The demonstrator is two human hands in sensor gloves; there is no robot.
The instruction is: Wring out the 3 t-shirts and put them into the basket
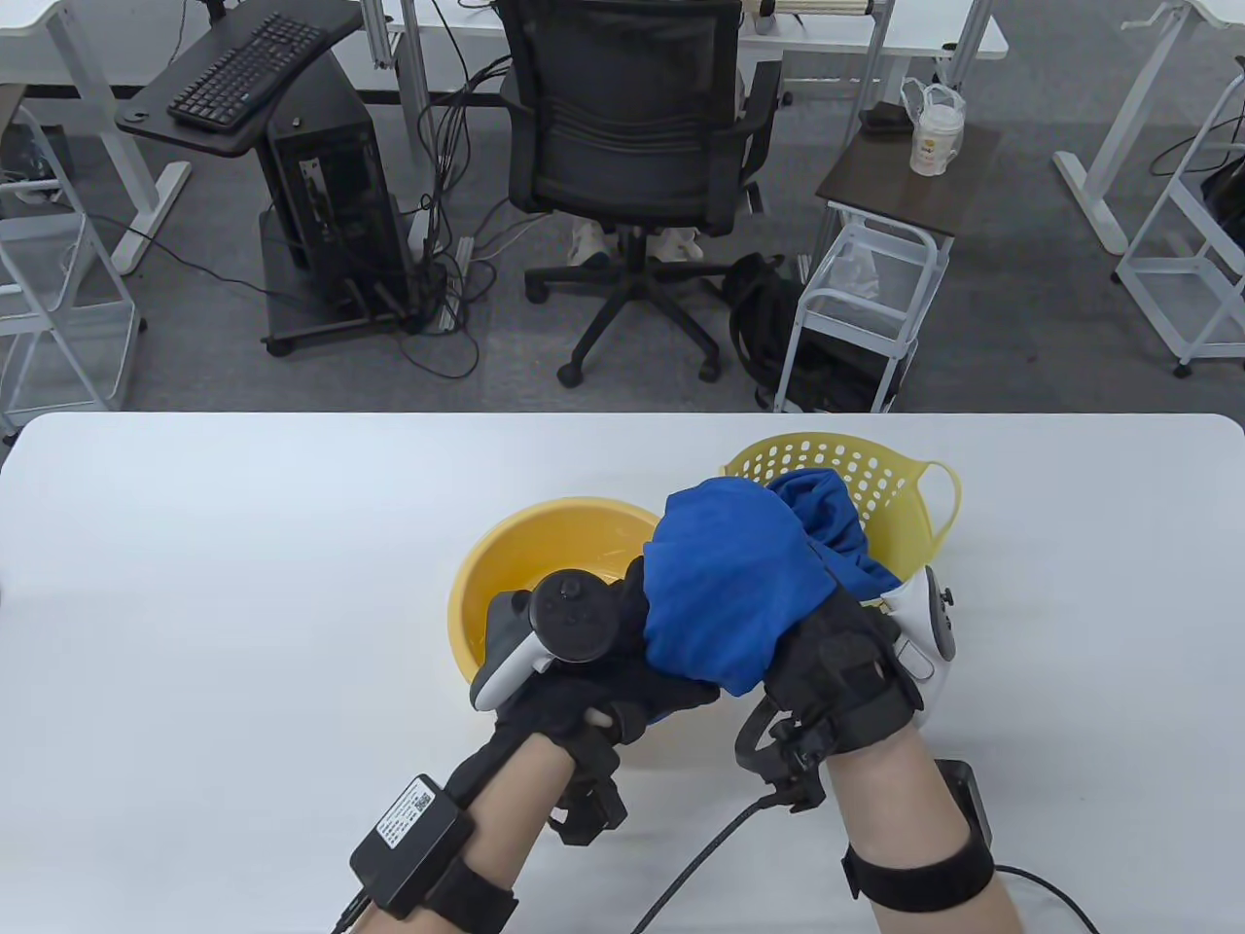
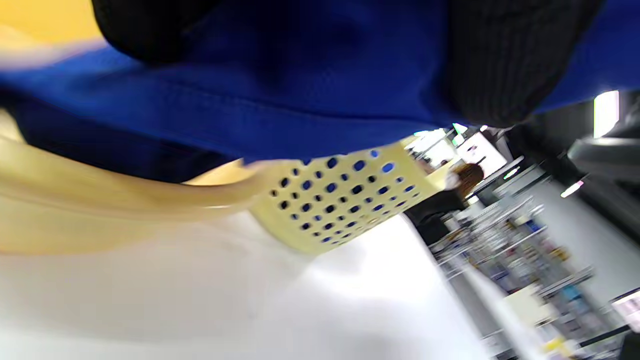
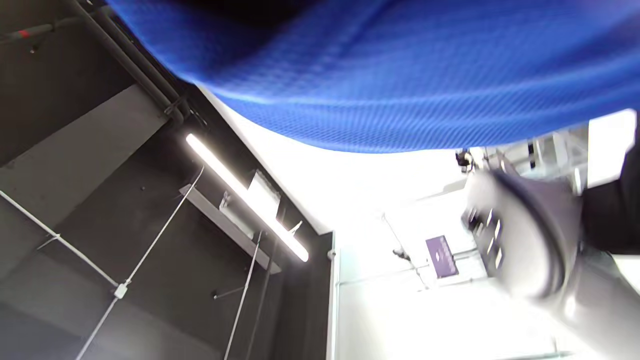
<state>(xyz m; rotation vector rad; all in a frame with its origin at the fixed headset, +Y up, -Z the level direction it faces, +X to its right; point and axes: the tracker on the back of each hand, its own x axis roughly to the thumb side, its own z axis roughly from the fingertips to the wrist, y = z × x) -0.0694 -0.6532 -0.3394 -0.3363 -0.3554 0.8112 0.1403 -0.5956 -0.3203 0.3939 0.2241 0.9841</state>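
A bunched blue t-shirt [image 1: 725, 574] is held up between both hands, above the gap between the yellow basin [image 1: 506, 564] and the perforated yellow basket [image 1: 875, 477]. My left hand [image 1: 622, 681] grips its lower left end, fingers curled round the cloth. On the right, my right hand [image 1: 836, 652] holds the other end from below. More blue cloth [image 1: 827, 506] lies in the basket. The left wrist view shows the blue t-shirt [image 2: 300, 100] over the basket [image 2: 340, 200]. In the right wrist view the blue t-shirt [image 3: 400, 75] fills the top.
The white table [image 1: 243, 632] stretches wide on the left and in front. Beyond its far edge stand an office chair [image 1: 632, 146], a computer cart [image 1: 321, 195] and a small white trolley [image 1: 875, 272].
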